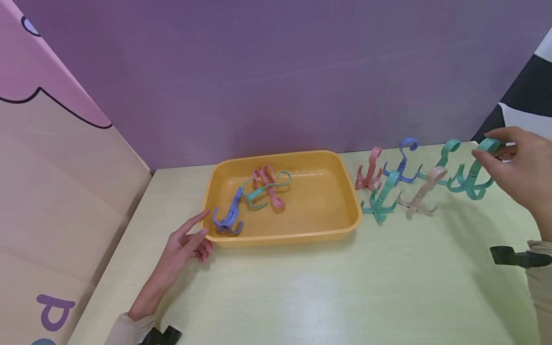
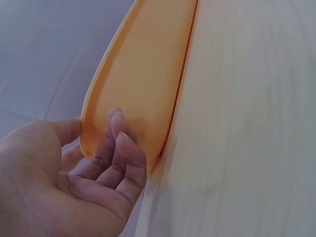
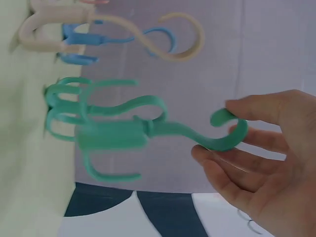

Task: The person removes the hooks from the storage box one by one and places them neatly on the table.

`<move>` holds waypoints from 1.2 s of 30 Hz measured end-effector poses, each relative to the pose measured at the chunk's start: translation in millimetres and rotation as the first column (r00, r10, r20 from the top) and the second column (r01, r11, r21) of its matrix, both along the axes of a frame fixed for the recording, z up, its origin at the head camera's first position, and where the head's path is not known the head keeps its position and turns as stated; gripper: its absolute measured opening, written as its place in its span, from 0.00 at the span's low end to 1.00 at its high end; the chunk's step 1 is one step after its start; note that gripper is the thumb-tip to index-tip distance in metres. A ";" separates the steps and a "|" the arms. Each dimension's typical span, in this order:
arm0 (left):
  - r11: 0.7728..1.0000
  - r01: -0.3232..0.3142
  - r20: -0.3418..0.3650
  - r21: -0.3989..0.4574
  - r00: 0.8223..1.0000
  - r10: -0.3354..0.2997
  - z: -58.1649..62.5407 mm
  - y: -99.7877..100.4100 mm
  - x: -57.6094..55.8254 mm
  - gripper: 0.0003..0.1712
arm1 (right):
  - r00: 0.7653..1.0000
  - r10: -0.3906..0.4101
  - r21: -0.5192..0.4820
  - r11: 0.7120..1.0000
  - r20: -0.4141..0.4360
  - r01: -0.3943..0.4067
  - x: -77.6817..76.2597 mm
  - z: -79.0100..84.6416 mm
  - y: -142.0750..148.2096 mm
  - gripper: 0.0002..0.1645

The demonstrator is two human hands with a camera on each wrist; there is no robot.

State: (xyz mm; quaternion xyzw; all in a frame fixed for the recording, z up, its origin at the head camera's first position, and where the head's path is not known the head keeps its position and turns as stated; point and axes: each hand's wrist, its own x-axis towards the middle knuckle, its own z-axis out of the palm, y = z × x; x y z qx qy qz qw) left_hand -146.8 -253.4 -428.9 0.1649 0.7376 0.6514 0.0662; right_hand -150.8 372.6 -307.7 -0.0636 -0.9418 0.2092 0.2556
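Observation:
My right hand (image 1: 517, 163) pinches a green claw hook (image 3: 113, 136) by its curled top end, thumb on one side and fingers on the other. Its pronged base points down, close over the table. Just behind it stands another green claw hook (image 1: 448, 151). At the left front corner of a yellow tray (image 1: 297, 237), my left hand (image 1: 181, 249) touches the rim with index finger and thumb. The left wrist view shows the other fingers loosely bent beside the tray's outer wall. Inside the tray lie a blue hook (image 1: 232, 211), a pink hook (image 1: 273, 194) and a thin green hook (image 1: 257, 193).
Between the tray and my right hand stand more claw hooks: a red one (image 1: 370, 170), a blue one (image 1: 403, 160), a green one (image 1: 381, 199) and a pale pink one (image 1: 422, 194). A purple panel (image 1: 276, 81) rises behind the pale table (image 1: 302, 292); a printed panel (image 1: 56, 191) borders it at left.

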 end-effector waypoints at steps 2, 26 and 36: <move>1.000 0.000 0.000 0.002 1.000 0.000 0.0 -0.1 0.1 0.29 | 0.999 0.009 0.035 0.999 0.047 -0.011 -3.4 -4.4 4.8 0.27; 1.000 -0.015 0.023 -0.007 1.000 0.015 -0.7 2.1 -0.7 0.29 | 0.959 0.043 0.065 0.996 0.280 -0.064 -6.3 -17.6 30.7 0.22; 1.000 -0.015 0.012 -0.011 1.000 0.015 -0.4 0.4 -0.9 0.29 | 0.974 0.009 0.124 0.992 0.227 -0.038 -4.0 -11.2 19.9 0.25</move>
